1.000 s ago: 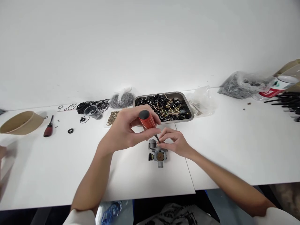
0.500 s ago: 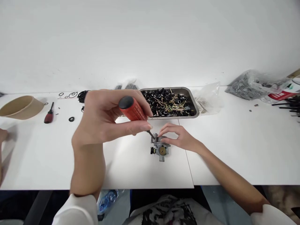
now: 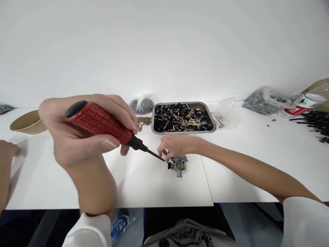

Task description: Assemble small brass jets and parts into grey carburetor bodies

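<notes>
A screwdriver (image 3: 102, 124) with a red grip and black end is in my left hand (image 3: 74, 133), its fingers wrapped round the handle. Its thin shaft slants down to the right, the tip at the fingertips of my right hand (image 3: 176, 145). Those fingers are bent and pinched together at the tip; anything small between them is too small to make out. Directly below my right hand a grey metal carburetor (image 3: 179, 168) rests on the white table, with a brass-coloured disc in its bore and a black knob on its left. My right hand hides its upper part.
Behind the carburetor lies a metal tray (image 3: 183, 131) of black and brass small parts. Brass pieces (image 3: 144, 121) and bagged parts (image 3: 144, 104) are left of it. A clear bag (image 3: 224, 115) lies right. Another person's hand (image 3: 7, 151) rests at the left edge near a tan bowl (image 3: 28, 128).
My left hand has drawn the screwdriver back left and tilted it flatter, its tip off the carburetor's top. My right hand has shifted left, bringing its fingertips to the tip.
</notes>
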Tool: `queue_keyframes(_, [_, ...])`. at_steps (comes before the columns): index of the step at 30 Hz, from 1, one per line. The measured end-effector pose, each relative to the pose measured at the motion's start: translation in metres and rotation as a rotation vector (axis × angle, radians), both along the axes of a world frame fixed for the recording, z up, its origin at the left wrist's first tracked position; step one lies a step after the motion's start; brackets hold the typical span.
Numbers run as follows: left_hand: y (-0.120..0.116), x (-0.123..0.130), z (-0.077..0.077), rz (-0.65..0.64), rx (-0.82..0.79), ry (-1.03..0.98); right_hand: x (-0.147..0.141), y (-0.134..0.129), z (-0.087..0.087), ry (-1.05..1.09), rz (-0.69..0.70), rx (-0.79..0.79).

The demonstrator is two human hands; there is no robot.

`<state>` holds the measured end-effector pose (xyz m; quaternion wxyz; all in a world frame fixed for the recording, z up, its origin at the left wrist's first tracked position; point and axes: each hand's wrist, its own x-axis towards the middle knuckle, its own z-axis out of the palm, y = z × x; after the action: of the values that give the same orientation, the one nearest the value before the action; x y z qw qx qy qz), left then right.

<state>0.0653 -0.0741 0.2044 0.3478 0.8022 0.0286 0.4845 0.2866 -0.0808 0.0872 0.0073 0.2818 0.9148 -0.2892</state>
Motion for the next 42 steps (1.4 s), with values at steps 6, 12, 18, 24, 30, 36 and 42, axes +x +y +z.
queue_keyframes(6, [0.0,-0.007,0.002,0.017,0.043,-0.016,-0.011,0.001,0.013,-0.134,0.021,0.022])
queue_keyframes(12, [0.003,-0.014,0.003,-0.012,0.107,0.002,-0.02,0.003,0.014,-0.206,0.05,0.016])
queue_keyframes(18, [0.002,-0.014,0.004,-0.027,0.08,-0.033,-0.026,0.004,0.014,-0.245,0.049,0.03])
queue_keyframes(24, [0.004,-0.017,0.004,-0.012,0.096,-0.062,-0.023,-0.002,0.016,-0.194,0.065,0.079])
queue_keyframes(30, [0.004,-0.022,0.003,0.013,0.09,-0.057,-0.014,-0.007,0.005,-0.076,0.102,0.21])
queue_keyframes(36, [0.001,-0.022,0.003,0.012,0.149,-0.052,-0.004,-0.012,-0.004,-0.006,0.147,0.355])
queue_keyframes(42, [-0.003,-0.024,0.003,0.107,0.031,-0.042,-0.003,-0.018,-0.007,-0.005,0.235,0.483])
